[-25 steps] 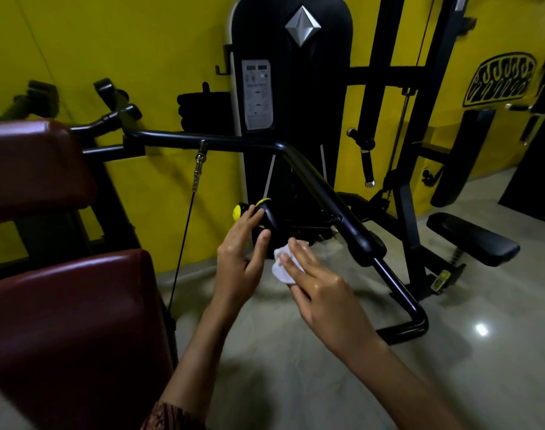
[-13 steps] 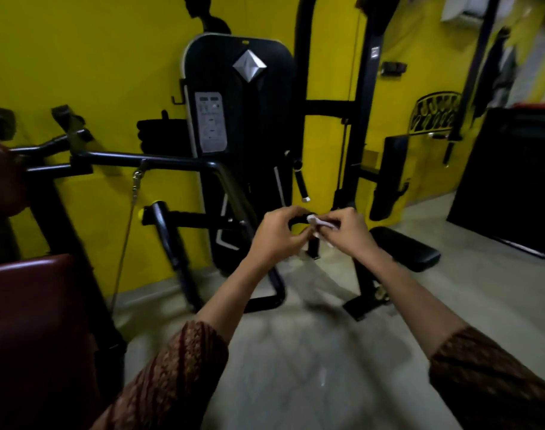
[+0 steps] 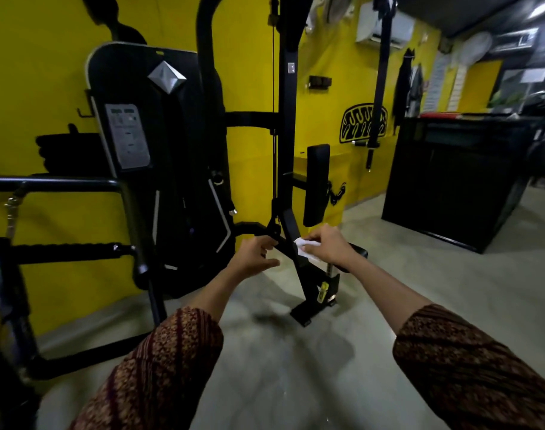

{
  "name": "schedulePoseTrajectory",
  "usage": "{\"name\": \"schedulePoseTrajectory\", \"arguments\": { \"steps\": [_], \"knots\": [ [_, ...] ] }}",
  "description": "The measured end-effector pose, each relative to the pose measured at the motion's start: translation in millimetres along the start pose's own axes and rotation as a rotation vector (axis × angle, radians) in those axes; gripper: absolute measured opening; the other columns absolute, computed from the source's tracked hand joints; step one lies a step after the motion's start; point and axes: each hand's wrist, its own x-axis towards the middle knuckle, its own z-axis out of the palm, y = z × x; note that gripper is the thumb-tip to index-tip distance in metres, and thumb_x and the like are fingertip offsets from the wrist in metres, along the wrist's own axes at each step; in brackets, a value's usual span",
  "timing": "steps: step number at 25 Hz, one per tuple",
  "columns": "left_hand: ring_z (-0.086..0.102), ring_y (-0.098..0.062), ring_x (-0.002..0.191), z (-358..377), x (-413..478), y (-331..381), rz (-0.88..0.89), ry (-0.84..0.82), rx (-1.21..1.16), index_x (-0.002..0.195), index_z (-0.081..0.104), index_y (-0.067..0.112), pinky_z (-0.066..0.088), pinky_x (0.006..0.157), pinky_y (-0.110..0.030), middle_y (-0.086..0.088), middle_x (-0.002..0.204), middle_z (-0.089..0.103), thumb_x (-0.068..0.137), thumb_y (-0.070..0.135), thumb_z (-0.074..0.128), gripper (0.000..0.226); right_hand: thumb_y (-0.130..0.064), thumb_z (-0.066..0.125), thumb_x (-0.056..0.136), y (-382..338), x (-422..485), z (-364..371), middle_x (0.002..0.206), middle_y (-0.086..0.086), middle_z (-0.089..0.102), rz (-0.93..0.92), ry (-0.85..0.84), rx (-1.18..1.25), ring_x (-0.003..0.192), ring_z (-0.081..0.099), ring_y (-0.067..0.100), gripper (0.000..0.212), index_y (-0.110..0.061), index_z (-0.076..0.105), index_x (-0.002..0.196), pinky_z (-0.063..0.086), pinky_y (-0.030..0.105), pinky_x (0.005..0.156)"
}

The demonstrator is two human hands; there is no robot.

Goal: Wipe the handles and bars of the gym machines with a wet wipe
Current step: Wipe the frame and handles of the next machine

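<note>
Both my arms reach forward over the grey floor toward a black gym machine. My right hand (image 3: pixel 328 245) pinches a small white wet wipe (image 3: pixel 302 247) and holds it in front of the machine's slanted black frame bar (image 3: pixel 291 231). A short gap to the left, my left hand (image 3: pixel 255 252) hangs with loosely curled fingers near a black cable fitting (image 3: pixel 273 228); it holds nothing. A black bent handle bar (image 3: pixel 78 183) of the nearer machine crosses the left side at chest height, with a knurled grip (image 3: pixel 63 249) below it.
A black weight-stack cover (image 3: pixel 159 156) stands against the yellow wall. An upright back pad (image 3: pixel 317 181) and a low seat (image 3: pixel 356 251) belong to the machine ahead. A big black cabinet (image 3: pixel 451 181) fills the right. The machine's foot (image 3: pixel 314 308) rests on the floor.
The view has swung right and away from the red-padded machine. My hands have parted: the left let go of the wipe, the right keeps it, and both have moved toward the slanted frame bar.
</note>
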Motion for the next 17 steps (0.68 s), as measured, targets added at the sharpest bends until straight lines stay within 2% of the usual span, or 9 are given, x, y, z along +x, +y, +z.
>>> {"name": "schedulePoseTrajectory", "arguments": {
  "steps": [2,4,5,7,9,12,14,15,17],
  "knots": [
    [0.061,-0.020,0.094,10.2,14.9,-5.2,-0.007,-0.004,-0.022,0.117,0.060,0.006,0.041,0.072,-0.016,-0.011,0.112,0.065,0.076,0.019,0.075,0.046,-0.008,0.059,0.086,16.2,17.8,3.4,0.057,0.010,0.052,0.003,-0.016,0.025,0.051,0.042,0.010,0.021,0.004,0.070,0.073,0.030,0.010,0.040],
    [0.060,-0.018,0.091,18.8,38.2,-13.8,-0.030,0.010,-0.059,0.118,0.059,0.004,0.038,0.068,-0.012,-0.013,0.112,0.065,0.076,0.018,0.075,0.046,-0.010,0.059,0.088,31.5,44.3,5.9,0.067,0.010,0.063,-0.024,-0.019,0.050,0.059,0.052,0.011,0.017,0.001,0.072,0.089,0.033,0.007,0.046],
    [0.061,-0.018,0.092,22.6,51.5,-18.8,-0.045,0.023,-0.087,0.118,0.059,0.003,0.039,0.068,-0.010,-0.014,0.112,0.065,0.077,0.017,0.075,0.046,-0.012,0.060,0.088,39.2,59.3,7.5,0.075,0.012,0.068,-0.032,-0.024,0.061,0.066,0.058,0.015,0.018,0.000,0.073,0.092,0.036,0.010,0.051],
    [0.063,-0.021,0.096,30.2,80.3,-29.9,-0.088,0.075,-0.152,0.117,0.059,0.002,0.043,0.074,-0.015,-0.015,0.111,0.065,0.078,0.018,0.074,0.046,-0.014,0.061,0.089,56.8,93.4,13.1,0.084,0.020,0.070,-0.053,-0.034,0.097,0.074,0.063,0.024,0.020,0.002,0.073,0.089,0.037,0.018,0.058],
    [0.063,-0.024,0.097,34.2,103.8,-40.8,-0.152,0.122,-0.184,0.117,0.059,0.000,0.048,0.078,-0.022,-0.016,0.111,0.065,0.078,0.017,0.074,0.045,-0.014,0.061,0.088,69.6,125.0,19.2,0.082,0.023,0.069,-0.056,-0.046,0.136,0.074,0.064,0.029,0.022,0.003,0.072,0.079,0.042,0.023,0.062],
    [0.064,-0.023,0.097,37.8,143.1,-65.6,-0.218,0.140,-0.138,0.116,0.060,0.002,0.046,0.079,-0.020,-0.015,0.111,0.065,0.077,0.016,0.074,0.044,-0.014,0.060,0.089,77.7,181.1,26.7,0.077,0.018,0.069,-0.083,-0.118,0.152,0.069,0.062,0.020,0.023,-0.001,0.071,0.073,0.039,0.026,0.076],
    [0.064,-0.021,0.097,33.3,166.2,-83.7,-0.223,0.170,-0.088,0.116,0.061,0.003,0.044,0.076,-0.016,-0.013,0.112,0.066,0.077,0.016,0.075,0.043,-0.014,0.059,0.090,76.4,216.6,34.9,0.068,0.014,0.065,-0.136,-0.159,0.180,0.059,0.054,0.013,0.024,-0.004,0.072,0.072,0.041,0.025,0.065],
    [0.063,-0.020,0.098,32.1,174.0,-92.5,-0.234,0.192,-0.065,0.116,0.061,0.004,0.042,0.075,-0.014,-0.012,0.112,0.066,0.077,0.016,0.075,0.044,-0.014,0.059,0.090,75.9,232.2,41.4,0.068,0.011,0.065,-0.169,-0.171,0.190,0.061,0.056,0.015,0.023,-0.006,0.072,0.073,0.044,0.026,0.061],
    [0.062,-0.020,0.102,27.6,180.0,-109.5,-0.259,0.205,-0.017,0.118,0.060,0.006,0.041,0.076,-0.013,-0.010,0.114,0.065,0.076,0.014,0.075,0.046,-0.016,0.061,0.089,73.8,260.6,58.9,0.082,0.016,0.070,-0.223,-0.196,0.211,0.075,0.063,0.024,0.019,-0.003,0.074,0.084,0.049,0.028,0.063]
  ]
}}
